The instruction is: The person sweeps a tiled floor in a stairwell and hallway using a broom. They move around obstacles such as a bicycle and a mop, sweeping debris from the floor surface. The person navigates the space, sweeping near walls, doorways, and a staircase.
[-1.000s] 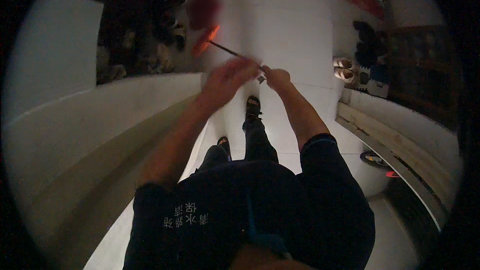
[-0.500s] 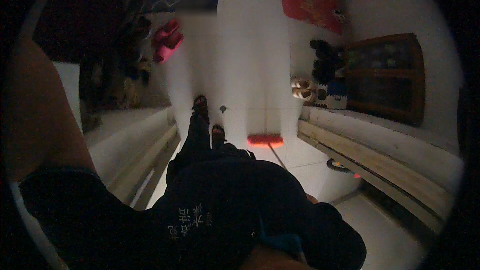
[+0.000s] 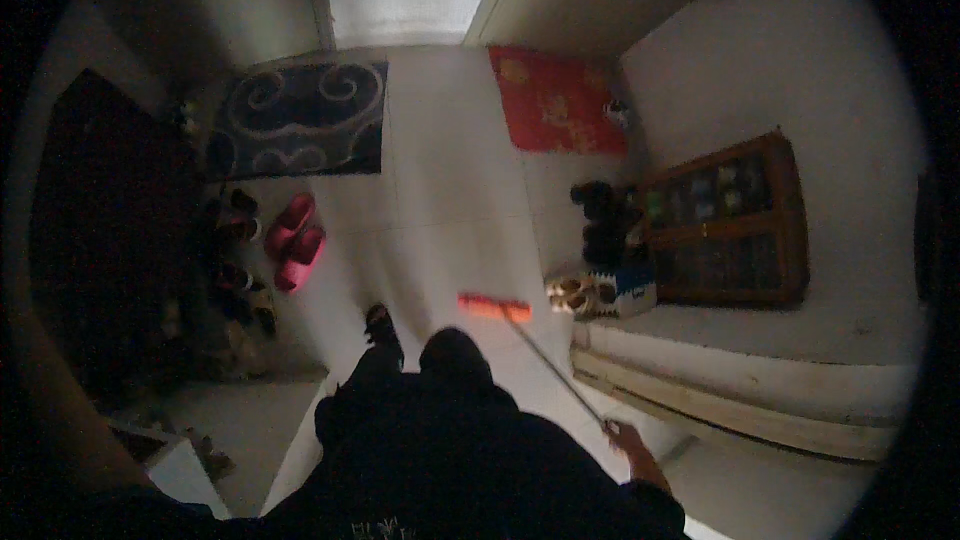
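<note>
Orange broom head (image 3: 495,307), stick (image 3: 555,369) held in R hand (image 3: 625,435): press flat on floor (image 3: 440,230), w/o nudging pale shoes (image 3: 570,293) just right. L hand unseen, can't tell.

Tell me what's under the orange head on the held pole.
Pale tiled floor shows around the orange head. The strip directly beneath is covered, so any debris there can't be seen. The right hand grips the pole.
</note>
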Tool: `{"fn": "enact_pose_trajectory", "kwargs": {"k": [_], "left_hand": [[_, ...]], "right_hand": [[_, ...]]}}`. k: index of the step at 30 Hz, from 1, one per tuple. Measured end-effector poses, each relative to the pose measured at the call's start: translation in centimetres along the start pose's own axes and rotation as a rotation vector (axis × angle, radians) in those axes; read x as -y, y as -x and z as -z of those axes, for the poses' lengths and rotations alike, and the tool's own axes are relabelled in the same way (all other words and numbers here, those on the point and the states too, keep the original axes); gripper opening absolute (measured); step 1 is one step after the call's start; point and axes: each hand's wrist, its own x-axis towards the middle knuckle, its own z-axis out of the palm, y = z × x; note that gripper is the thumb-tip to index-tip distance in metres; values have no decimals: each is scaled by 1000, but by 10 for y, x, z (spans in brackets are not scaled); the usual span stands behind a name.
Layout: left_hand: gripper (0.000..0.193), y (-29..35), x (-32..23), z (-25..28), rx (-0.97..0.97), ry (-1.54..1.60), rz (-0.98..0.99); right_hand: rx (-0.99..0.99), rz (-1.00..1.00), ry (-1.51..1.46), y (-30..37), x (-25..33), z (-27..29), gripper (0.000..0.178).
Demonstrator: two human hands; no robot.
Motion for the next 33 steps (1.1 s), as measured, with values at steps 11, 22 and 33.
{"fn": "enact_pose_trajectory", "kwargs": {"k": [11, 22, 33], "left_hand": [[24, -99, 58, -57, -2, -53, 249], [24, -213, 80, -37, -154, -160, 382], [26, -331, 28, 56, -337, -338, -29]], "right_hand": [[-2, 426, -518, -304, 406, 120, 45], [-39, 643, -110, -453, 866, 130, 29], [-51, 599, 452, -385, 552, 71, 64]]}}
